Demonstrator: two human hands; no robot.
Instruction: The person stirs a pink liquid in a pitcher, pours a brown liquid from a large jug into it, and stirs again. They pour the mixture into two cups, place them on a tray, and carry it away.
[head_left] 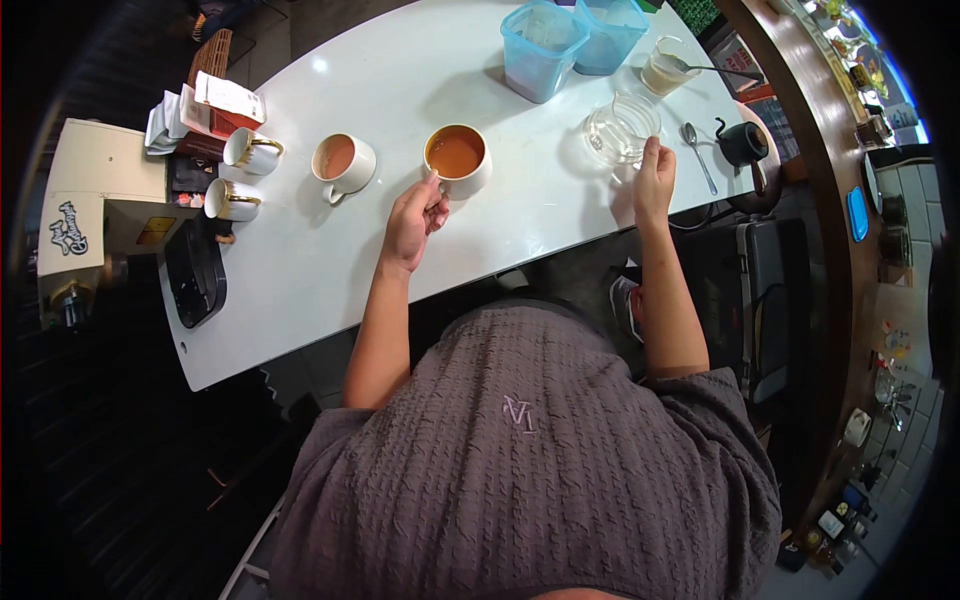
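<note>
My left hand (415, 222) is closed at the near side of a white cup (466, 184) of amber-brown tea, its fingers where the handle would be. To the right, my right hand (654, 182) grips a clear glass jug (612, 130) by its near right side. The jug looks empty and appears to rest on the white table (520, 225). Left of the tea cup stands a white mug (350, 178) with a paler, pinkish-brown drink. A metal spoon (699, 160) lies to the right of the jug.
Two blue plastic containers (540, 65) stand at the back. Nearby are a glass with a spoon (668, 70) and a black gooseneck kettle (743, 145). Two gold-handled cups (250, 150), packets (215, 100) and a black device (195, 272) occupy the left side.
</note>
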